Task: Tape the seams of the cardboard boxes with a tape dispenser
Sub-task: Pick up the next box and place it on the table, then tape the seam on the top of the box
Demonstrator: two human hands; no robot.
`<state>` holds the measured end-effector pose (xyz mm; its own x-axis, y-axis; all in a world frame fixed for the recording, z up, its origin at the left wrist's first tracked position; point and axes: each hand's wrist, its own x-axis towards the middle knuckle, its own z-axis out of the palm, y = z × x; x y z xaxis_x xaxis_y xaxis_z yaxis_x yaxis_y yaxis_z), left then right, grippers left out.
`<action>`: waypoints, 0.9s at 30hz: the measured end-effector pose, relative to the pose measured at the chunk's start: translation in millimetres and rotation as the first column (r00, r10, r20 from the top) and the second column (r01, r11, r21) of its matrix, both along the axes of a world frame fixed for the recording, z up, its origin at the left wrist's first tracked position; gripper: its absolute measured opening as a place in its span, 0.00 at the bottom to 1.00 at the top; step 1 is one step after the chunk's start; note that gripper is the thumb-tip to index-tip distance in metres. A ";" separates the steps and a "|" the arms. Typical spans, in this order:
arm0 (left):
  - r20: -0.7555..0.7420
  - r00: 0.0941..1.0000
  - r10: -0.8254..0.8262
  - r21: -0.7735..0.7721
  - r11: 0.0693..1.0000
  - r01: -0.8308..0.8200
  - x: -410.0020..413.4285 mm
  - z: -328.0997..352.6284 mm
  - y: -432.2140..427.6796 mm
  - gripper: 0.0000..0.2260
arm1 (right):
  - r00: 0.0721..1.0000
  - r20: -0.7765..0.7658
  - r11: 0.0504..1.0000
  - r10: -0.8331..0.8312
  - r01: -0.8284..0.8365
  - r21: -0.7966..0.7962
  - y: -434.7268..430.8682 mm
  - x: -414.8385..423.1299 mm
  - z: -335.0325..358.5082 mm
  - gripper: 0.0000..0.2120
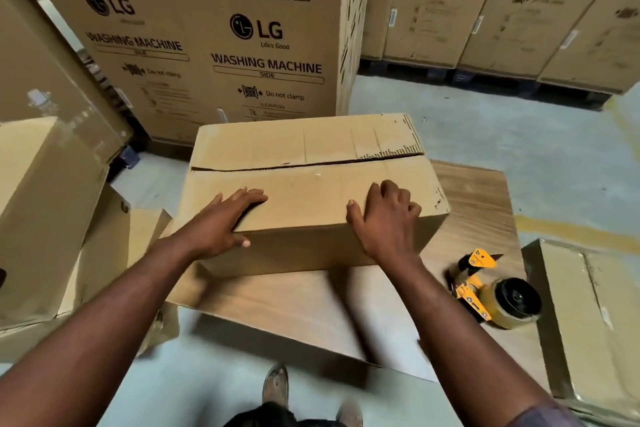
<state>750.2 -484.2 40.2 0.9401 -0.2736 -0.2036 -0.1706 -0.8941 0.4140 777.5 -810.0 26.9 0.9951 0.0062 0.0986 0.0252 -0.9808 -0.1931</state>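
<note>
On the middle of the wooden table (485, 204), cardboard box (311, 218), top flaps folded shut but untaped, a dark gap showing along the seam (304, 163). Pressed onto the box's near top edge toward its left end, left hand (221, 222), fingers straight and flat on the top panel, thumb down over the near face. Along the same edge toward the right end, right hand (384, 215), fingers bent with tips on the top panel, thumb stretched sideways, gripping nothing. Right of the box and apart from it, yellow tape dispenser (491, 291) lying on the table with a tan roll fitted, untouched. Further right of the box, a smaller carton (581, 305). Left of the box, plain cartons (41, 204). Behind the box, tall cartons (242, 45) printed LG WASHING MACHINE.
</note>
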 end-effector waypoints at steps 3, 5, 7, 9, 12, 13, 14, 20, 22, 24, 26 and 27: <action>0.106 0.994 -0.027 0.033 0.999 0.024 -3.1 -11.3 -3.3 0.41 | 0.982 -0.114 0.988 -0.149 0.151 0.015 -35.3 29.7 4.8 0.38; 0.146 0.988 -0.044 0.026 0.999 0.041 -0.7 -14.3 -0.6 0.39 | 0.969 -0.179 0.985 -0.169 0.171 -0.002 -40.9 33.8 0.6 0.40; 0.149 0.988 -0.045 -0.005 0.999 0.046 6.7 -12.8 6.7 0.38 | 0.964 -0.184 0.980 -0.194 0.199 0.010 -33.6 28.2 -1.2 0.40; 0.141 0.988 -0.064 -0.019 0.998 0.067 17.8 -11.7 16.3 0.38 | 0.955 -0.173 0.967 -0.241 0.251 0.035 -25.0 17.4 -1.5 0.41; 0.088 0.988 -0.126 -0.083 0.988 0.133 38.2 -8.1 33.8 0.38 | 0.935 -0.178 0.946 -0.307 0.320 0.047 -10.4 -4.1 -3.7 0.41; 0.052 0.987 -0.152 -0.122 0.980 0.158 45.4 -5.5 37.9 0.38 | 0.929 -0.170 0.939 -0.328 0.340 0.046 -5.3 -12.0 -4.3 0.41; 0.014 0.985 -0.172 -0.158 0.972 0.172 52.1 -2.2 40.2 0.38 | 0.926 -0.157 0.934 -0.343 0.354 0.046 -0.9 -19.4 -4.7 0.42; -0.042 0.992 -0.123 -0.077 0.990 0.120 65.3 6.4 27.9 0.43 | 0.935 -0.111 0.935 -0.336 0.345 0.078 -0.2 -43.5 -5.7 0.44; -0.001 0.997 -0.074 -0.066 0.995 0.074 54.8 3.9 0.1 0.40 | 0.943 -0.135 0.943 -0.303 0.317 0.100 -6.0 -49.3 -0.5 0.41; 0.059 0.993 -0.105 -0.186 0.976 0.115 33.5 -0.9 -44.6 0.34 | 0.940 -0.150 0.934 -0.305 0.326 0.145 -15.7 -60.5 2.6 0.37; 0.174 0.962 -0.210 -0.361 0.895 0.261 6.5 -8.4 -96.4 0.27 | 0.928 -0.100 0.896 -0.360 0.374 0.238 -31.3 -76.3 -1.2 0.32; 0.232 0.933 -0.274 -0.408 0.843 0.350 -6.5 -13.3 -121.6 0.24 | 0.915 -0.081 0.858 -0.395 0.399 0.324 -41.5 -84.8 -7.7 0.29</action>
